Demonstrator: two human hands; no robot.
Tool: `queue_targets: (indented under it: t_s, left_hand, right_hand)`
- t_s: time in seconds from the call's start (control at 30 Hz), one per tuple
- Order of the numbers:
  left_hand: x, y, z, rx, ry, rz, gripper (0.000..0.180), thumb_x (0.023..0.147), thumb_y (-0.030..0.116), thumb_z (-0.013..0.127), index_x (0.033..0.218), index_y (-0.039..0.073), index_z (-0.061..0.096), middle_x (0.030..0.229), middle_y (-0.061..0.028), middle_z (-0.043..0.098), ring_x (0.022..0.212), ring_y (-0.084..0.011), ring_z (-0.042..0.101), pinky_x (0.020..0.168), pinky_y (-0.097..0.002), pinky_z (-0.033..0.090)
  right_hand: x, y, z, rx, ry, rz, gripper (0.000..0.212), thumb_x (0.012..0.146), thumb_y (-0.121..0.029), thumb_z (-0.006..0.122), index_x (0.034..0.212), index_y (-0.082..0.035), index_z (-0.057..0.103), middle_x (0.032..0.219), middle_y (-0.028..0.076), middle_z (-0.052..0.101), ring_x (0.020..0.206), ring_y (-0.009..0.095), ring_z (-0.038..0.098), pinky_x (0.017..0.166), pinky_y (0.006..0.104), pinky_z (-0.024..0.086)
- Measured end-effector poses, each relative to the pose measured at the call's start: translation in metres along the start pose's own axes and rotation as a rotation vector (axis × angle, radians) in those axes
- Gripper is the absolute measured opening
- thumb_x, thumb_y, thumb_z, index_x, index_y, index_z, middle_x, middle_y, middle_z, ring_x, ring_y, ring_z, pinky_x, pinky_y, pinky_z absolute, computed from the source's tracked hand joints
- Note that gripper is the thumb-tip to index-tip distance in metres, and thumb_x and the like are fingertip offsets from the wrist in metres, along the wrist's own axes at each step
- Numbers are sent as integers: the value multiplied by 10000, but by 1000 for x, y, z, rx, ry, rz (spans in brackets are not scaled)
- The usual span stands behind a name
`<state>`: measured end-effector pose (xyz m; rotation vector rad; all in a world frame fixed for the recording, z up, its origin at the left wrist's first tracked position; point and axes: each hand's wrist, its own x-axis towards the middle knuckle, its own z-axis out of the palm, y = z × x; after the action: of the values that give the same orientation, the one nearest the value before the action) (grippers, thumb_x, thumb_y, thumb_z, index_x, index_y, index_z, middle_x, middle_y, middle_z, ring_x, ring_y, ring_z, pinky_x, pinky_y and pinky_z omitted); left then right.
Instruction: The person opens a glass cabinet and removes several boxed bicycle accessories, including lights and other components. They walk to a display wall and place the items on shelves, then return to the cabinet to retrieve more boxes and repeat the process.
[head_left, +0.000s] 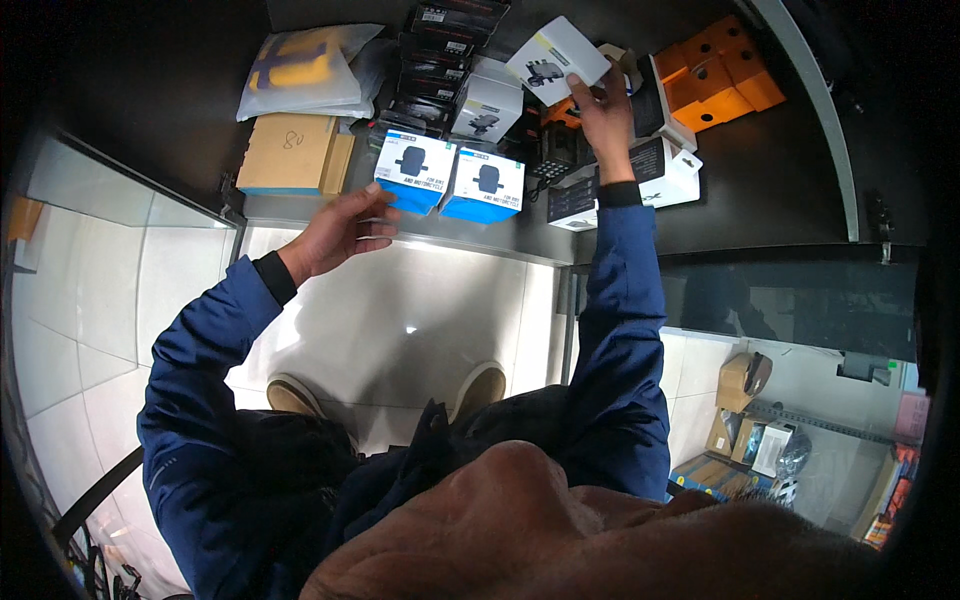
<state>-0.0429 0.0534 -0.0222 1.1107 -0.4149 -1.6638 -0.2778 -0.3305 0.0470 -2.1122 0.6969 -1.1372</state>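
Boxes are partly sorted, I judge: my right hand [607, 112] grips a white box [556, 58] lifted above the dark tabletop [780, 190], my left hand [340, 232] rests open, seemingly touching a blue-and-white box [414, 171]; others remain.

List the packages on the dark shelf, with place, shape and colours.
Two blue-and-white boxes: side by side at the front edge, by the left hand.
White box: tilted, held up in the right hand.
Brown cardboard box: flat, at the left.
Clear bag: behind it, something yellow inside.
Orange boxes: far right.
Black boxes: stacked at the back.
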Motion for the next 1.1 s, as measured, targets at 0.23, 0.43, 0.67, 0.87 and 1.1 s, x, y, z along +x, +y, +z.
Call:
queue_targets:
  t_s: [0.23,0.43,0.67,0.87,1.1]
  left_hand:
    - [7,-4,-4,-15,-15,-12,528,1047,573,600,1301,112,638,1153,-37,685,1065,-163,671,974,-335,555]
    - [18,21,-15,46,38,281,525,1112,444,511,1463,60,576,1358,-89,668,1236,-192,640,1099,-374,493]
    - [147,138,-25,237,304,653,718,1099,511,501,1630,46,367,1607,-123,469,1434,-248,468,1197,-395,358]
    - [221,168,-11,265,242,783,753,1094,603,445,1625,72,388,1569,-163,509,1391,-276,482,1173,-351,355]
    - [230,162,-9,547,517,727,716,1091,586,467,1578,61,457,1474,-178,599,1306,-287,557,1109,-367,413]
  right_hand:
    - [42,73,50,-70,-19,-92,828,919,-365,831,1561,-22,435,1458,219,619,1310,344,620,1079,420,506]
    - [22,95,88,-181,12,58,631,937,-253,810,1435,23,539,1350,217,691,1209,311,677,1051,388,509]
    - [7,89,103,-274,25,232,589,983,-385,725,1394,3,559,1298,269,696,1228,439,657,1049,455,510]
    - [6,94,122,-302,34,178,590,1014,-308,650,1435,62,466,1281,347,654,1208,532,619,1030,536,506]
    - [9,121,131,-384,-12,207,681,1017,-374,648,1436,117,433,1175,368,684,1116,537,662,990,526,531]
